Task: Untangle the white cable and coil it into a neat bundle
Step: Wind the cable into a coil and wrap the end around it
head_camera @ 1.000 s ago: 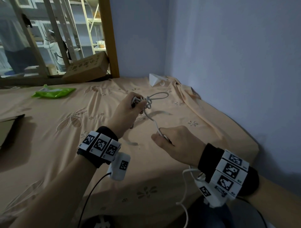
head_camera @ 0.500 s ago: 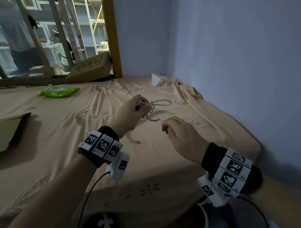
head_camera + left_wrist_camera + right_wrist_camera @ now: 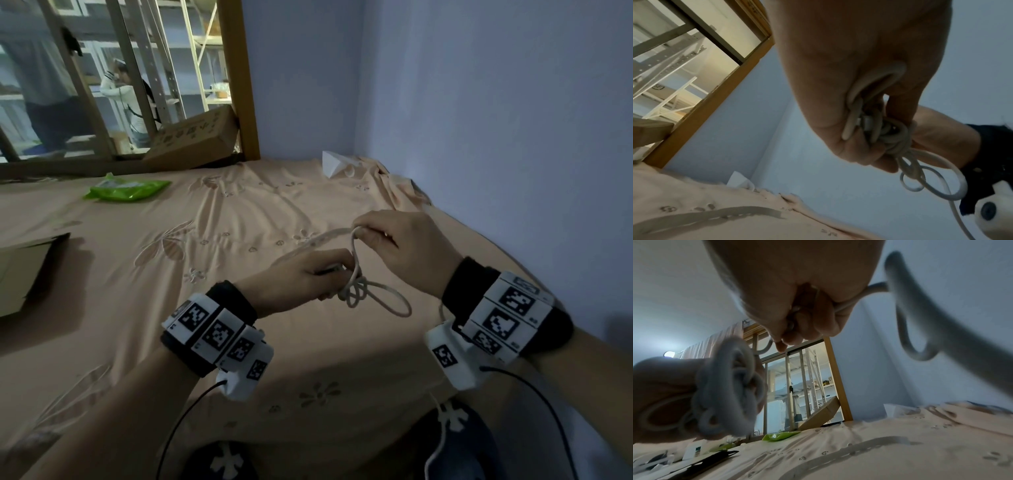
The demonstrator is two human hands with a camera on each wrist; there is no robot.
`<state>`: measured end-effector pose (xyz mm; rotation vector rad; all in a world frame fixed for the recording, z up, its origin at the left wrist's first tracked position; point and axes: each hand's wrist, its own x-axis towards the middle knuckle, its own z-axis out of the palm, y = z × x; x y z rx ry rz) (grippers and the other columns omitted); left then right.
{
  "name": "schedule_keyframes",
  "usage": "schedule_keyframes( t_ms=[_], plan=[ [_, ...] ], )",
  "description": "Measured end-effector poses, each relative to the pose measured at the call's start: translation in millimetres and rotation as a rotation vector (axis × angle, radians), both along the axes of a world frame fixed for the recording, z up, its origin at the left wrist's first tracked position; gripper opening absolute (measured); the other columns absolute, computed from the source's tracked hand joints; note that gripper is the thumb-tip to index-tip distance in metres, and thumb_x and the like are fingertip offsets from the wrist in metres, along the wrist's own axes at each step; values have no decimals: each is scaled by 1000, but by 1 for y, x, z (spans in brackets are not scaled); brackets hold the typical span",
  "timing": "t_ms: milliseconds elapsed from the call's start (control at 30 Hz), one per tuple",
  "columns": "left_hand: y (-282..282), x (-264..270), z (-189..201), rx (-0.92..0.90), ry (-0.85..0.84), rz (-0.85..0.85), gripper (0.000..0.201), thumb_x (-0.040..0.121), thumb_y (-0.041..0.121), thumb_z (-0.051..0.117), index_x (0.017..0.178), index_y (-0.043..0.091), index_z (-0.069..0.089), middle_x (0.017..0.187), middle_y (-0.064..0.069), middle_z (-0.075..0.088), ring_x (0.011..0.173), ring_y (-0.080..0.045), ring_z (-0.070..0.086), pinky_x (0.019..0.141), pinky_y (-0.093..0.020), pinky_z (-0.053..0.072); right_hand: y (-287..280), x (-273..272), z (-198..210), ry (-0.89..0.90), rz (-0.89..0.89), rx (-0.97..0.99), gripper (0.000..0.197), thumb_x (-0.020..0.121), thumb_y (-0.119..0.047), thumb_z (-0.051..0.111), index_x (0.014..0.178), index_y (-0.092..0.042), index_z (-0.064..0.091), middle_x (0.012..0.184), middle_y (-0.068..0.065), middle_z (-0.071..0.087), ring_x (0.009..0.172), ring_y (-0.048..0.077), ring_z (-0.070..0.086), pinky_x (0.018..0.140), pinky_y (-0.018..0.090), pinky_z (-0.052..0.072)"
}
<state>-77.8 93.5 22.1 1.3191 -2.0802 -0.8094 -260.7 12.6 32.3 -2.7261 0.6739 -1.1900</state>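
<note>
The white cable hangs in a tangle of loops above the bed. My left hand grips the knotted bunch with curled fingers; a small plug shows among the loops. My right hand is higher and a little farther away, pinching a strand that runs up from the knot. In the right wrist view the knot is close at the left and a blurred loop hangs at the right. One long end trails down past my right wrist.
A peach bedsheet covers the bed below both hands. A green packet lies far left, a cardboard box leans against the wooden frame, white paper sits in the corner. The wall is close on the right. A flat box lies at left.
My right hand rose from the lower strand to above the knot and now pinches a strand there. The left hand with the knot has drawn nearer and lower in view.
</note>
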Motion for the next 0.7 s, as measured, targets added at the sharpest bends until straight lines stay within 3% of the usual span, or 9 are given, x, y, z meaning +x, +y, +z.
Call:
schedule_keyframes(
  t_ms=[33,100,200,267,333,400,533,600,700],
  plan=[
    [2,-1,1,10,53,-4,14,100,13,47,100,7,59,78,1,56,62,-6,46,59,-18,39,-1,0,1,-11,-3,9,17,93,-24,54,93,-13,67,72,-17,58,66,-2,52,65,14,41],
    [4,-1,2,15,151,-18,15,100,8,45,94,6,58,74,0,56,60,-9,43,55,-18,36,-2,1,1,-19,-27,41,13,92,-22,58,92,-14,69,60,-26,52,65,-12,51,64,3,34],
    [7,-2,3,-8,210,-39,15,98,15,45,90,9,57,76,-4,56,63,-15,43,56,-21,37,-4,0,4,-3,-19,144,12,91,-24,60,91,-17,70,63,-35,56,65,-13,52,64,2,34],
    [8,-4,5,-38,220,-32,18,95,20,45,92,7,57,76,2,56,65,-14,44,58,-21,38,-4,-2,8,24,3,226,12,92,-26,59,90,-20,70,66,-35,57,66,-9,54,64,4,35],
    [9,-5,5,-78,233,-20,19,95,22,45,95,6,55,75,9,55,66,-11,45,59,-20,39,-7,-4,11,21,23,298,11,92,-27,58,87,-26,68,69,-34,60,69,-9,55,67,5,37],
    [9,-5,6,-107,257,-8,17,95,24,46,100,8,52,77,7,55,67,-13,46,60,-24,40,-9,-5,11,10,24,329,11,92,-28,58,85,-30,67,74,-29,64,74,-7,57,70,7,39],
    [9,-5,10,-60,362,-42,23,97,19,50,116,13,40,72,4,54,63,-16,45,57,-28,39,-10,-6,7,46,34,402,17,92,-36,55,89,-26,68,80,-13,68,77,0,59,70,13,43],
    [9,-9,13,-97,333,-69,26,100,15,46,126,19,47,79,-4,57,68,-23,49,60,-27,43,-11,-6,4,53,56,430,23,93,-38,53,92,-20,68,80,-5,67,77,8,61,70,25,46],
    [4,-11,12,-148,370,-29,29,99,19,43,120,8,60,100,-9,65,85,-19,59,71,-26,48,-10,-3,-5,32,122,466,28,89,-33,61,93,-7,68,80,-1,66,75,3,60,69,23,48]
  ],
)
